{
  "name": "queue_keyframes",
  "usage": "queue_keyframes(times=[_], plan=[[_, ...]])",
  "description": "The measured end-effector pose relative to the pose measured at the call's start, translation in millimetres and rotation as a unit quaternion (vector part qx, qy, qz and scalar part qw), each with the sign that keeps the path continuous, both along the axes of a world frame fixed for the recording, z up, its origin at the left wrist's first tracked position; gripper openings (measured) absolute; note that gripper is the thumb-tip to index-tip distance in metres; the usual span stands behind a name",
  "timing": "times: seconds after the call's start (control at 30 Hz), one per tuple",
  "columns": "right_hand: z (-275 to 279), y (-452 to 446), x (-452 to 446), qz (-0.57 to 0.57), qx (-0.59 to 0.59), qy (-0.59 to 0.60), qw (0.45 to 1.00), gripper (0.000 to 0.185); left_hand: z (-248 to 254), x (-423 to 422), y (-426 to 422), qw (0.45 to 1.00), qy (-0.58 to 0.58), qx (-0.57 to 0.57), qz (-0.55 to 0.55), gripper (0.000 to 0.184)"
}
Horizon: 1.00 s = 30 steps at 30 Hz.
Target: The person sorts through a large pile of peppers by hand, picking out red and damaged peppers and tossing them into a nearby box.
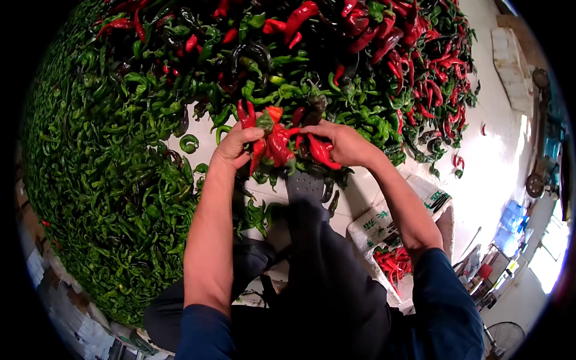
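Note:
My left hand (236, 146) is closed around several red peppers, whose tips stick out above and below the fingers. Between my two hands hangs a bunch of glossy red peppers (279, 146), with an orange-red one (274, 113) at its top. My right hand (343, 144) pinches a red pepper at the bunch's right side, and another red pepper (321, 151) hangs under its fingers. Both hands are above the near edge of a big heap of green peppers (144, 198). My fingers partly hide the peppers they grip.
Red and dark peppers (414, 66) lie along the heap's far and right side. A white box (367, 227) with green print stands by my right forearm, with slim red peppers (393, 267) inside. My dark shoe (305, 186) is below my hands. Blue containers (511, 225) stand far right.

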State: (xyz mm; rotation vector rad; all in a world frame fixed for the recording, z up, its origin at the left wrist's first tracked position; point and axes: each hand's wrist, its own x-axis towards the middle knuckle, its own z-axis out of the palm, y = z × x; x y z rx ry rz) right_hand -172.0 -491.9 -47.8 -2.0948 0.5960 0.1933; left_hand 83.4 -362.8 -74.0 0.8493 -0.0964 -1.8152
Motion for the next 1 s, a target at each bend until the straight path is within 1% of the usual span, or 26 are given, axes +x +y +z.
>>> queue_keyframes(times=[0.1, 0.13, 0.17, 0.2, 0.23, 0.27, 0.3, 0.33, 0.37, 0.4, 0.43, 0.47, 0.5, 0.53, 0.6, 0.63, 0.67, 0.7, 0.73, 0.77, 0.8, 0.83, 0.9, 0.93, 0.97, 1.0], plan=[[-8.7, -1.6, 8.0, -0.046, 0.087, -0.057, 0.993, 0.051, -0.8, 5.7, -9.8, 0.998, -0.029, 0.019, -0.045, 0.066], [-8.1, 0.2, 7.2, -0.048, 0.065, -0.084, 0.993, 0.050, -0.1, 6.3, -14.5, 0.996, -0.051, 0.028, -0.065, 0.063], [-6.4, 1.8, 4.6, -0.095, 0.168, -0.065, 0.979, 0.049, 0.4, 6.5, -20.1, 0.993, -0.072, 0.037, -0.086, 0.061], [1.4, 2.8, 4.5, -0.142, 0.268, -0.045, 0.952, 0.047, 5.5, 5.8, -28.6, 0.983, -0.109, 0.032, -0.145, 0.072], [6.3, 3.6, 4.4, -0.188, 0.366, -0.023, 0.911, 0.045, 6.3, 2.1, -34.5, 0.983, -0.106, 0.028, -0.145, 0.070], [6.2, 8.2, 10.1, -0.231, 0.388, -0.028, 0.892, 0.048, 7.4, -4.5, -38.3, 0.984, -0.101, 0.026, -0.147, 0.068], [2.0, 17.0, 12.5, -0.251, 0.378, -0.059, 0.889, 0.050, 7.1, -10.4, -39.0, 0.983, -0.095, 0.025, -0.152, 0.066], [-5.2, 25.2, 14.9, -0.270, 0.365, -0.093, 0.886, 0.051, 0.8, -14.4, -35.0, 0.995, -0.049, 0.031, -0.078, 0.048], [-12.0, 31.3, 16.7, -0.287, 0.350, -0.128, 0.883, 0.053, -4.3, -19.7, -30.1, 0.997, -0.046, 0.028, -0.056, 0.048], [-16.2, 37.7, 16.6, -0.275, 0.301, -0.149, 0.901, 0.056, -3.3, -26.3, -23.7, 0.998, -0.042, 0.026, -0.034, 0.048], [-21.2, 41.5, 16.3, -0.287, 0.294, -0.152, 0.899, 0.056, -5.5, -31.0, -17.6, 0.999, -0.038, 0.026, -0.010, 0.048], [-26.2, 48.2, 14.8, -0.297, 0.291, -0.152, 0.897, 0.056, -18.9, -33.1, -11.7, 0.999, -0.040, 0.027, -0.008, 0.053], [-25.6, 54.1, 16.1, -0.307, 0.288, -0.151, 0.895, 0.055, -18.9, -34.5, -10.3, 0.999, -0.044, 0.023, -0.010, 0.058], [-21.1, 56.1, 17.7, -0.322, 0.330, -0.128, 0.878, 0.055, -19.5, -35.5, -11.1, 0.999, -0.049, 0.016, -0.012, 0.062], [-22.6, 62.9, 18.3, -0.330, 0.323, -0.149, 0.874, 0.054, -17.8, -36.1, -11.1, 0.998, -0.053, 0.003, -0.022, 0.075], [-22.9, 62.6, 21.2, -0.333, 0.316, -0.163, 0.873, 0.053, -15.2, -37.3, -10.5, 0.999, -0.041, -0.005, -0.001, 0.079], [-20.7, 67.0, 22.8, -0.354, 0.338, -0.167, 0.856, 0.054, -11.4, -40.3, -8.7, 0.999, -0.029, -0.014, 0.019, 0.083], [-15.2, 71.8, 25.6, -0.337, 0.267, -0.172, 0.886, 0.056, -6.0, -43.2, -5.9, 0.999, -0.016, -0.022, 0.038, 0.087], [-7.5, 74.8, 30.1, -0.318, 0.194, -0.179, 0.911, 0.058, -0.5, -41.5, -1.6, 0.997, 0.044, -0.035, 0.058, 0.089], [1.3, 77.6, 34.7, -0.299, 0.118, -0.184, 0.929, 0.059, 6.1, -42.1, 5.8, 0.994, 0.048, -0.031, 0.092, 0.090], [17.6, 81.4, 40.5, -0.280, 0.075, -0.173, 0.941, 0.062, 17.2, -45.4, 16.4, 0.990, 0.053, -0.025, 0.124, 0.091], [23.0, 86.8, 42.6, -0.239, 0.023, -0.143, 0.960, 0.057, 25.6, -48.6, 27.1, 0.986, 0.059, -0.019, 0.156, 0.092], [39.1, 109.2, 54.1, -0.205, -0.034, -0.138, 0.968, 0.067, 6.5, -47.8, 60.9, 0.969, 0.113, -0.084, 0.204, 0.099], [46.1, 116.4, 59.2, -0.170, -0.039, -0.133, 0.976, 0.066, 3.4, -48.0, 77.9, 0.964, 0.110, -0.070, 0.234, 0.104], [49.2, 121.4, 65.0, -0.133, -0.044, -0.129, 0.982, 0.065, -10.1, -47.2, 103.0, 0.955, 0.123, -0.035, 0.268, 0.104], [44.6, 126.6, 70.8, -0.105, -0.066, -0.145, 0.982, 0.062, -2.7, -47.9, 108.1, 0.952, 0.122, -0.039, 0.279, 0.103]])
